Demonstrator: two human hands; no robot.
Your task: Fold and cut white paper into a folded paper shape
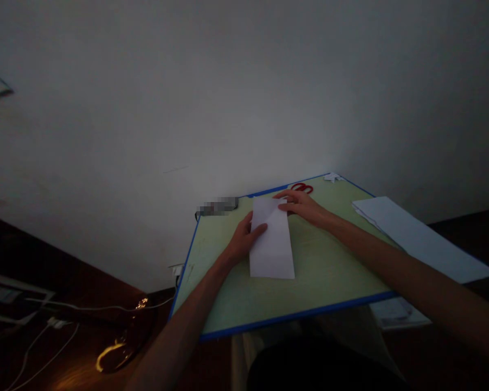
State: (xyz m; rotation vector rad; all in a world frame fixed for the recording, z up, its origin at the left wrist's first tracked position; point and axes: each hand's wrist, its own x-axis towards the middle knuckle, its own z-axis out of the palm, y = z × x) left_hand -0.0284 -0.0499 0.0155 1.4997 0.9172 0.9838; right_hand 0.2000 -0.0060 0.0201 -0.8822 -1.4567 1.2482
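Observation:
A white sheet of paper (271,250), narrow and upright to my view, is held between both hands just over the table. My left hand (244,238) grips its left edge, with the thumb lying on the front and the fingers behind. At the top right corner, my right hand (295,205) pinches the paper between thumb and fingers. Faint creases show across the sheet. Red-handled scissors (302,188) lie just behind my right hand, their blades hidden.
The pale green table (326,266) has a blue edge. A stack of white paper (419,236) overhangs its right side. White paper scraps (333,177) lie at the far corner, a blurred-out object (218,206) at the far left. Cables (101,308) run low on the left; a wall stands behind.

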